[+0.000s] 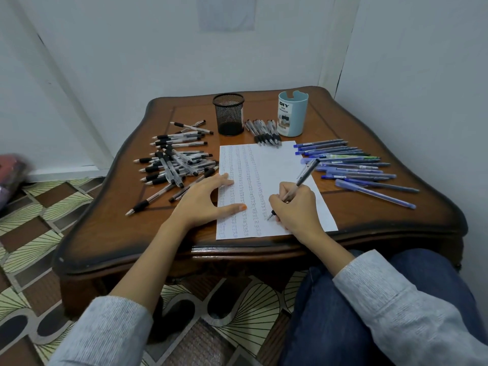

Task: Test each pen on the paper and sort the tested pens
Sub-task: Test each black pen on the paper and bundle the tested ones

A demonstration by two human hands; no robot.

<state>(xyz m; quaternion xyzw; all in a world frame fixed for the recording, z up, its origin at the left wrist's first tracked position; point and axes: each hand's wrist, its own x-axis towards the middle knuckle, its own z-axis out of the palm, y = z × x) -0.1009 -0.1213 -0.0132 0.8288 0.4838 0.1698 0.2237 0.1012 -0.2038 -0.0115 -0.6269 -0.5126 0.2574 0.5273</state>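
right hand (297,210): curled round a grey pen (299,184), gripping it low on the barrel; the heel of the hand rests on the near right part of the paper.
grey pen: tilted, its dark tip down on the sheet near the bottom of a scribble column, its clip end pointing up and away to the far right.
left hand (203,198): fingers straight and spread, pressed flat – thumb and fingertips lie on the paper's left edge, the palm on the wood beside it.
paper (266,165): a white sheet in the middle of the table, its near edge close to the table's near rim; several columns of small blue and grey test marks run down its left half.
black-grip pens (174,162): a loose, criss-crossed heap of clear pens on the left of the sheet, some touching the left hand's far side.
blue pens (351,165): laid side by side on the right of the sheet, fanned slightly, a few green ones among them.
short row of pens (264,132): lined up just beyond the paper's far edge, between the two cups.
mesh cup (228,113): black, upright, far centre – i cannot tell whether anything is inside.
pale blue organiser cup (292,113): upright to its right, label facing us.
table (369,215): dark wood with a curved rim, set in a corner of white walls.
person: grey sleeves pushed back, blue jeans at the near right, patterned floor below.
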